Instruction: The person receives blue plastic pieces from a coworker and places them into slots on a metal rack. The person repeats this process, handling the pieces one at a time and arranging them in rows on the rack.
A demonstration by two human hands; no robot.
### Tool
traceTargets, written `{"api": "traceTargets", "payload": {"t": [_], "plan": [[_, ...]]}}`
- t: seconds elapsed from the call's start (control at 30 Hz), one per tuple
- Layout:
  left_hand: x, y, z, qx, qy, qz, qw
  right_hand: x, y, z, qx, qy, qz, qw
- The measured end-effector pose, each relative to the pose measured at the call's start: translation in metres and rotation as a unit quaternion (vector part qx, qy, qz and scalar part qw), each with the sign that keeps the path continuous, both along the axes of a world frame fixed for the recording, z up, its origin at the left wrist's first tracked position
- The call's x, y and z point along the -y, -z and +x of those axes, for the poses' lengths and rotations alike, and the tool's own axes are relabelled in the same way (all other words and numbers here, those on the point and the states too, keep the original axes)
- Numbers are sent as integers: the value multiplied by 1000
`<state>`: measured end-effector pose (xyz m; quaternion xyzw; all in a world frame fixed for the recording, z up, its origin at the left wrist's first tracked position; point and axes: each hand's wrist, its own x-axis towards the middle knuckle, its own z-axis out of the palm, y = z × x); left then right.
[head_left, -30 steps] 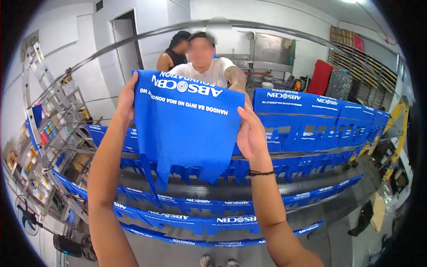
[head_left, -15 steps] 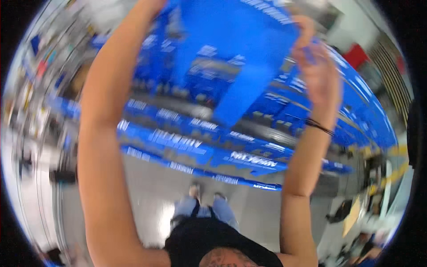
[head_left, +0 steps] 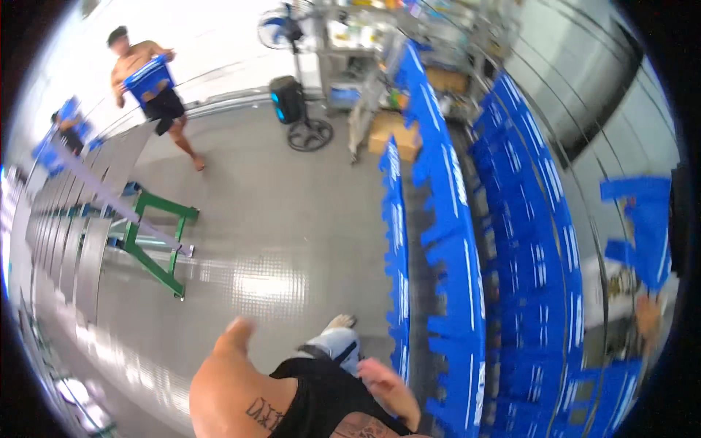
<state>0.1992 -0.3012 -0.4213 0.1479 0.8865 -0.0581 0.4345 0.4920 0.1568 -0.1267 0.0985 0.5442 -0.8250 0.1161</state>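
My left hand [head_left: 237, 336] hangs low beside my body, blurred and foreshortened, so its fingers cannot be made out. My right hand [head_left: 388, 390] is low in front of my black top, with its fingers loosely stretched and nothing visible in them. To its right hang long rows of blue cut-out panels [head_left: 456, 241] with white print along their edges. The nearer row [head_left: 396, 255] is closest to my right hand, apart from it. At the far right, what looks like another person's hand [head_left: 647, 315] is just below a separate blue piece [head_left: 648, 226].
A person [head_left: 150, 84] carries a blue piece at the far left; a second person [head_left: 69, 135] is behind. A green-legged stand [head_left: 157, 237] edges metal slats [head_left: 87, 248]. A fan [head_left: 296, 73], a black speaker [head_left: 287, 98], a cardboard box [head_left: 394, 135] and shelving [head_left: 350, 55] stand ahead.
Both my hands have come down from the raised blue panel, which they no longer touch. My view has turned left, so the hanging rows now lie to my right.
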Motion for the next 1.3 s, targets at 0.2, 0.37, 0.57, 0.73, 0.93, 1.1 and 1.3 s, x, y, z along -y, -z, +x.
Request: {"api": "traceTargets", "payload": {"t": [0.2, 0.37, 0.57, 0.73, 0.93, 1.1, 1.3], "plan": [[200, -59, 227, 91, -700, -79, 704, 15, -78, -129, -16, -331, -143, 933], [147, -14, 172, 76, -745, 102, 655, 38, -25, -313, 42, -382, -348, 855], [187, -160, -138, -255, -424, 247, 833, 152, 6, -623, -228, -173, 248, 925], [233, -327, -395, -481, -390, 456, 639, 246, -83, -809, -289, -4, 238, 927], [237, -396, -563, -454, -451, 545, 542, 300, -86, -942, -224, -5, 153, 962], [177, -392, -593, -420, -424, 637, 489, 260, -81, -926, -276, 35, 176, 944], [189, -351, -522, -448, -381, 653, 478, 253, -35, -819, -316, 64, 52, 945]]}}
